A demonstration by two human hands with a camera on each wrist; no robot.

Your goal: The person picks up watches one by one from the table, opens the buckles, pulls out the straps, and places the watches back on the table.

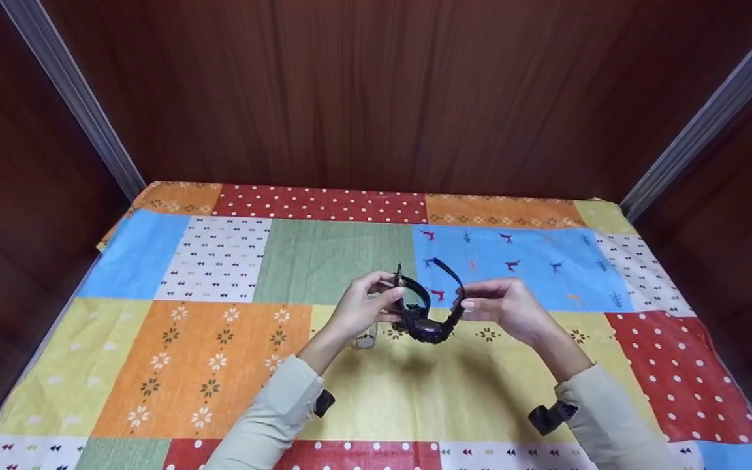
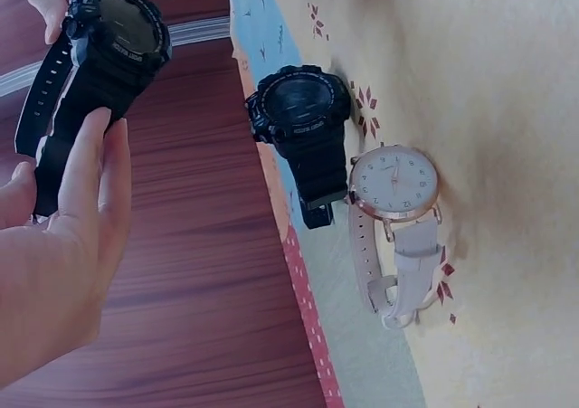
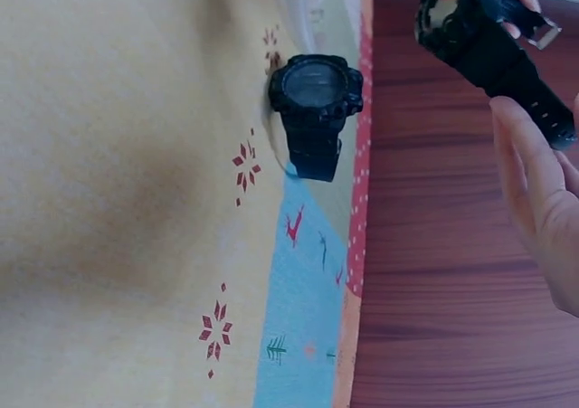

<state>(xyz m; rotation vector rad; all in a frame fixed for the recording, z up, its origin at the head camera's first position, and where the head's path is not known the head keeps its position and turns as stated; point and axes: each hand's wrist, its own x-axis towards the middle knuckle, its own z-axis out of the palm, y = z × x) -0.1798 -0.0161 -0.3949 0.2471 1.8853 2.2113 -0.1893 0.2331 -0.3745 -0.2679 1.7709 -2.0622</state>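
Note:
Both hands hold a black digital sports watch by its unfastened strap, above the cloth. My left hand pinches one strap end between thumb and fingers. The other end is between the thumb and fingers of my right hand. In the left wrist view the held watch's face is tilted and its strap hangs down into my left hand. A second black sports watch rests on the cloth below. Beside it lies a watch with a white dial, rose-gold rim and pale strap.
A patchwork cloth in orange, yellow, blue, green and red covers the table. Brown wood-grain panels stand at the back and both sides. Metal corner strips rise at the back corners. Dark cameras sit at the wrists.

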